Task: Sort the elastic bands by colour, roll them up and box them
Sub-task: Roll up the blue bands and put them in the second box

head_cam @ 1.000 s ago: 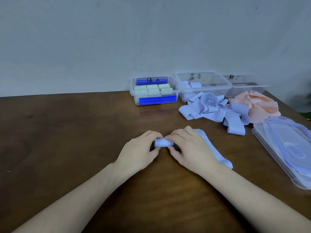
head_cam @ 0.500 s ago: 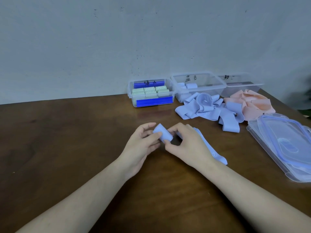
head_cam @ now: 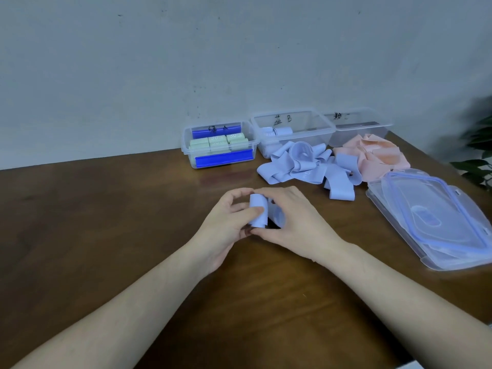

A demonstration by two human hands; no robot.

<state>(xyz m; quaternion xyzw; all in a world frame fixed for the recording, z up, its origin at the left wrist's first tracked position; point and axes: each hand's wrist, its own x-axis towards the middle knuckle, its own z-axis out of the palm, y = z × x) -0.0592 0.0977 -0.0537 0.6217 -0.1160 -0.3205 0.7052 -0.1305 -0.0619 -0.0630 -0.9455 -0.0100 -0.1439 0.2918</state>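
— Where is the blue band [head_cam: 257,211] now, and how is your grip?

— I hold it just above the tabletop [head_cam: 106,214], well in front of the middle box [head_cam: 292,129]. My left hand [head_cam: 229,222] pinches the rolled part, with the thumb across it. My right hand [head_cam: 290,219] curls around the loose tail beside the roll.

— How does the roll lie?

— Its long axis stands almost upright, a little tilted. The middle box, with blue rolls inside, is beyond my hands and somewhat to the right, so I think my right hand is nearer to it.

— What comes next?

— I judge the tail must be wound first.
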